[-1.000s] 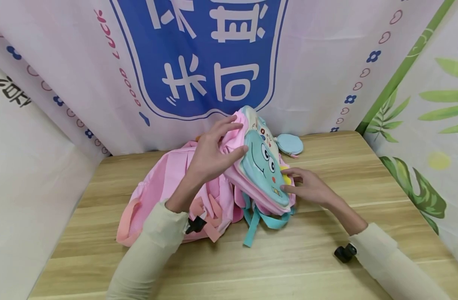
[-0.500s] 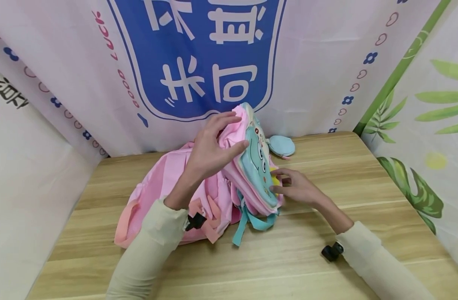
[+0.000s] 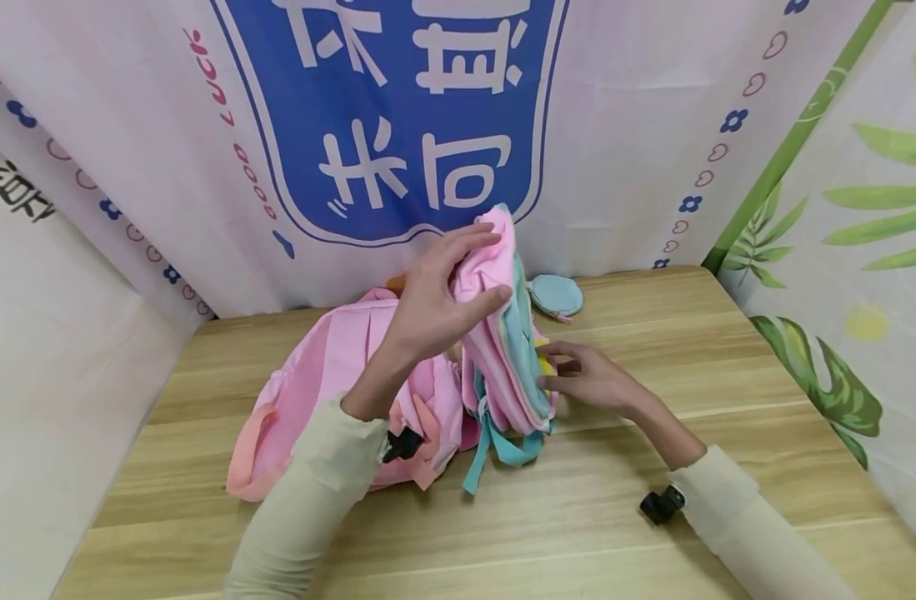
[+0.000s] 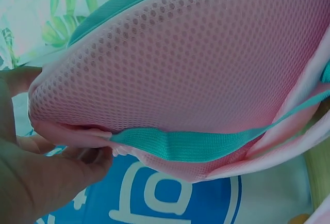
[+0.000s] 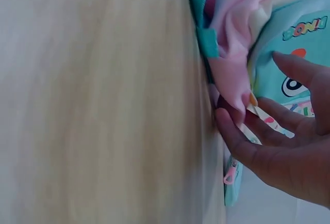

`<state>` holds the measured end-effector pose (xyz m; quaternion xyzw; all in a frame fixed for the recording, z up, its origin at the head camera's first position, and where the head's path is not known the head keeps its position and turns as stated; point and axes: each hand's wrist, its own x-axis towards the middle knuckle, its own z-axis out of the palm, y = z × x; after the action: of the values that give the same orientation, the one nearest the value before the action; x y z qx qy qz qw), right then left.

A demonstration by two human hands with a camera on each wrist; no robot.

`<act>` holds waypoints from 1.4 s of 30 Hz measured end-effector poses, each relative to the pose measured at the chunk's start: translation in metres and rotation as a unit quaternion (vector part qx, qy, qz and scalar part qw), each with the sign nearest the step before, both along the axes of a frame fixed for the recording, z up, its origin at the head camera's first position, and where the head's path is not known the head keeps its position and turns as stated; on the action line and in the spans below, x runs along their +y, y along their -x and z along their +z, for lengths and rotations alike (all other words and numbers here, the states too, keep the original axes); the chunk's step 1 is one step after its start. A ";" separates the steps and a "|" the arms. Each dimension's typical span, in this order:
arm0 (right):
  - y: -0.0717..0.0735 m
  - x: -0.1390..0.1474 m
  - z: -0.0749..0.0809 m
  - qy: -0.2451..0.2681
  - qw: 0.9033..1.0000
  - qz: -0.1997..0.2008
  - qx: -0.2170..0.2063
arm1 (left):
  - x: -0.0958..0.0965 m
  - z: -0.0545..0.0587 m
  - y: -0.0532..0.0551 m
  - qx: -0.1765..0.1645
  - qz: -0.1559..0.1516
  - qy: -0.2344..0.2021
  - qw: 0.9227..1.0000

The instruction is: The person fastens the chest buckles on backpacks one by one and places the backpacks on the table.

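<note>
A small pink and teal backpack [image 3: 521, 350] stands tilted on its edge, its cartoon-face front turned to the right. My left hand [image 3: 438, 300] grips its upper pink side, thumb in front and fingers over the far edge. The left wrist view shows the pink mesh back panel [image 4: 180, 64] and a teal strap [image 4: 191, 146] close by. At the lower right side, my right hand [image 3: 588, 379] holds the backpack; in the right wrist view the thumb lies on the teal front pocket [image 5: 273, 74] and the fingers curl at the pink side fabric [image 5: 232, 74].
A larger pink backpack [image 3: 352, 350] with a peach strap [image 3: 251, 458] lies just left of the small one. Behind, a round light-blue pouch [image 3: 557, 296] dangles on the wooden table [image 3: 578, 533]. A printed curtain [image 3: 615, 167] borders the table's back edge.
The small backpack has turned so that its cartoon front faces further right and shows less. Its lower end and my right hand have shifted left. The larger backpack stays in place.
</note>
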<state>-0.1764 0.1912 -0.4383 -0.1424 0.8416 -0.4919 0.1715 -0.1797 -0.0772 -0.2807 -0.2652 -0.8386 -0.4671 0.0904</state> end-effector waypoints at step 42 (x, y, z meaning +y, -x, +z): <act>-0.034 0.077 0.131 0.015 0.977 -0.120 0.173 | 0.088 -0.019 -0.003 0.027 -0.152 -0.068 0.986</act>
<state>-0.1423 0.2682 -0.3070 -0.1255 0.8621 -0.4893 -0.0393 -0.1768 0.0112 -0.2996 -0.3952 -0.7524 -0.5238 0.0582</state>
